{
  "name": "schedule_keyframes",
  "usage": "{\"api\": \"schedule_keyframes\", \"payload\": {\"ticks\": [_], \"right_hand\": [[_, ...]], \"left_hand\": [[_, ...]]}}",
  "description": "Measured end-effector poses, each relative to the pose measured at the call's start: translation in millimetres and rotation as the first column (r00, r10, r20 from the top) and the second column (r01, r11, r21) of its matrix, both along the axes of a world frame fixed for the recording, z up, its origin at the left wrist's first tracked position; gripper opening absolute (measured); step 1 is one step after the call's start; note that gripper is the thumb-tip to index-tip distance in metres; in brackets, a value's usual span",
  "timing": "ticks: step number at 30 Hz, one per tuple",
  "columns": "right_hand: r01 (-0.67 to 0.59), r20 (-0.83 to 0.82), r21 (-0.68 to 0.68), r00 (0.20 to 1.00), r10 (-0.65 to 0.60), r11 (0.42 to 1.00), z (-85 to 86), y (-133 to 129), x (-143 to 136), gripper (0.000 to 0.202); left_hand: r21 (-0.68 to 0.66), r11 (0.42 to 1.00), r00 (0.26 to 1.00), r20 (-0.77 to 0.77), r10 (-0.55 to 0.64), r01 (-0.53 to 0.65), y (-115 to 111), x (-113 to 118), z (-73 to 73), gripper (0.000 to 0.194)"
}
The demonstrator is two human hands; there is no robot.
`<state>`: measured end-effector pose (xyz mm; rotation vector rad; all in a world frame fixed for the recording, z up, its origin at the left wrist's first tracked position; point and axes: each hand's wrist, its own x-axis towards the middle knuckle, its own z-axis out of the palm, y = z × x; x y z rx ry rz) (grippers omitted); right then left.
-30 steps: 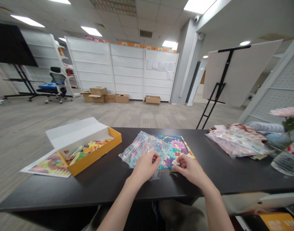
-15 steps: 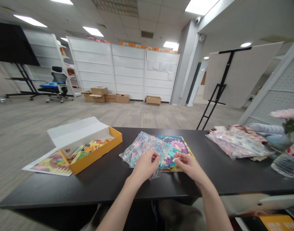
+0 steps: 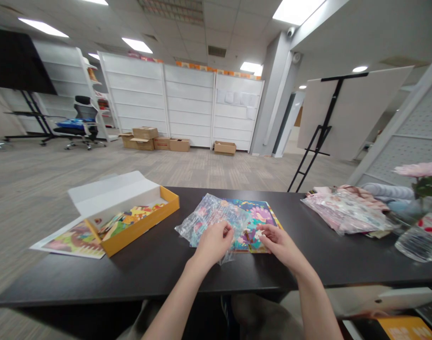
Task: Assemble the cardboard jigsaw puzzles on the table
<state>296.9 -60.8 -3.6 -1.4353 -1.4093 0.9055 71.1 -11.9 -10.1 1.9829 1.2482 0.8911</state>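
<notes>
My left hand [image 3: 216, 240] is closed, its fingers curled on a crinkled clear plastic bag [image 3: 205, 215]. The bag covers the left part of a colourful picture board [image 3: 261, 211] with sea-like shapes in blue and purple. Over the board's right part, my right hand [image 3: 277, 242] has thumb and fingers pinched around a small pale puzzle piece [image 3: 259, 233]. Bright shapes show through the bag, but I cannot tell whether they lie inside it or under it.
On the left of the black table [image 3: 148, 269] stands a yellow box [image 3: 141, 231] with a white lid raised, holding colourful cardboard pieces. A printed sheet [image 3: 74, 242] lies beneath it. Bagged pink fabric [image 3: 346, 210], a clear vase [image 3: 419, 241] and a pink flower [image 3: 419, 169] are at right.
My right hand has shifted slightly right with the pale piece, which shows a little more now. My left hand and the bag have hardly moved.
</notes>
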Motion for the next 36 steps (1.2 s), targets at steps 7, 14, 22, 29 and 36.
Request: {"api": "schedule_keyframes", "payload": {"ticks": [7,14,22,29,36], "right_hand": [[0.077,-0.094,-0.214,0.991,-0.099,0.974,-3.2,2.5,-2.3,0.038],[0.044,-0.238,-0.050,0.970,-0.055,0.998,-8.3,14.3,-29.1,0.049],[-0.064,-0.224,0.051,0.972,0.074,0.997,-1.2,21.0,-80.4,0.045],[0.242,0.248,0.158,0.928,-0.276,0.957,-0.7,18.7,-32.3,0.030],[0.245,0.667,0.127,0.696,-0.266,0.961,-19.7,15.9,-4.1,0.034]], "left_hand": [[0.001,1.000,0.997,0.079,0.005,-0.005,1.9,1.6,-0.5,0.015],[-0.101,0.995,0.937,0.349,0.028,0.008,1.4,-7.5,13.9,0.019],[-0.010,0.999,0.921,0.387,0.044,-0.043,-5.9,-20.6,25.9,0.021],[-0.090,0.995,0.898,0.432,0.087,-0.053,-5.0,-29.1,27.7,0.026],[-0.142,0.990,0.868,0.490,0.081,-0.012,-6.1,-29.9,32.1,0.027]]}}
